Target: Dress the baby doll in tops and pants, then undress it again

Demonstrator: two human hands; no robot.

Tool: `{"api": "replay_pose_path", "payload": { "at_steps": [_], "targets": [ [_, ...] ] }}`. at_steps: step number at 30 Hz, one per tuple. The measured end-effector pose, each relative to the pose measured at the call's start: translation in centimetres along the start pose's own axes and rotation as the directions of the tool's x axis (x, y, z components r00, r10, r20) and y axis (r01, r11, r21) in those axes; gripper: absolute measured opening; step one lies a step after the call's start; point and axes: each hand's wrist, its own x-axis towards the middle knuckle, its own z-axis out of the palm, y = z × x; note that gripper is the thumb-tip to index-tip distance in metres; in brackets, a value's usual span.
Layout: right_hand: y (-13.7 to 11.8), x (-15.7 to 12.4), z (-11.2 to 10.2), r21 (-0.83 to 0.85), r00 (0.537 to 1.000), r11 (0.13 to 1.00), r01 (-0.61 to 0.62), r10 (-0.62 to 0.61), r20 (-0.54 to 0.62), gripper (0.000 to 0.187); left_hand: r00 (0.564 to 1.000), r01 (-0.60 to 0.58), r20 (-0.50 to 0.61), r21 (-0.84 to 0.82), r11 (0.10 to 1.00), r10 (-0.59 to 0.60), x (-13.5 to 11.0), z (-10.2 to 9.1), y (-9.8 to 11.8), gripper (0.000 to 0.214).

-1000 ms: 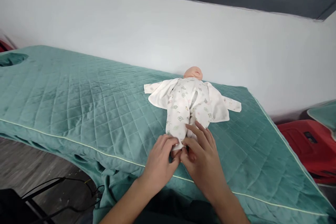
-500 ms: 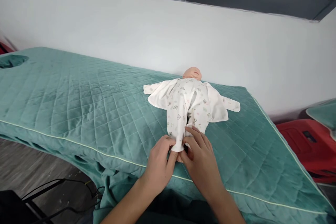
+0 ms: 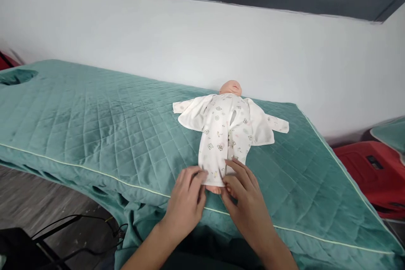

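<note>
A baby doll [image 3: 231,87] lies on its back on a green quilted bed [image 3: 95,126], head toward the wall. It wears white printed baby clothes [image 3: 221,135], with the jacket spread open to both sides. My left hand [image 3: 186,202] pinches the hem of the left trouser leg at the doll's foot. My right hand [image 3: 243,194] grips the cloth on the other side of that same leg. A bit of the doll's foot [image 3: 215,189] shows between my thumbs.
A white wall runs behind the bed. A red plastic object [image 3: 370,173] stands on the right beside the bed. Black cables [image 3: 79,236] lie on the wooden floor at lower left. The bed's head hole [image 3: 15,76] is at far left.
The trouser leg has been drawn down toward the doll's foot and now lies flatter and longer. Both hands have shifted slightly toward me with the hem.
</note>
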Motion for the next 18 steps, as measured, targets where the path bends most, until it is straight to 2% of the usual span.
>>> {"api": "replay_pose_path", "payload": {
  "at_steps": [2,5,10,14,18],
  "targets": [
    [0.1,-0.2,0.2,0.017,1.0,1.0,-0.008,0.008,-0.006,0.011,0.996,-0.079,0.034,0.025,0.997,0.078,0.2,-0.2,1.0,0.045],
    [0.0,-0.4,0.3,0.022,1.0,0.999,-0.026,0.026,-0.004,0.013,0.989,-0.137,0.076,0.093,0.986,0.13,0.5,0.4,2.0,0.048],
    [-0.4,-0.6,0.4,0.024,0.999,0.999,-0.044,0.045,-0.025,0.015,0.993,-0.117,-0.012,0.191,0.975,0.121,0.8,2.1,1.9,0.038],
    [-0.5,-0.7,0.5,0.058,0.998,0.997,-0.052,0.053,-0.024,0.013,0.987,-0.107,-0.109,0.128,0.986,0.121,0.8,2.4,1.6,0.029],
    [-0.6,-0.9,0.6,0.1,0.999,0.994,-0.045,0.047,-0.023,0.018,0.972,0.004,-0.236,-0.058,0.998,-0.017,0.8,2.5,1.4,0.021]
  ]
}}
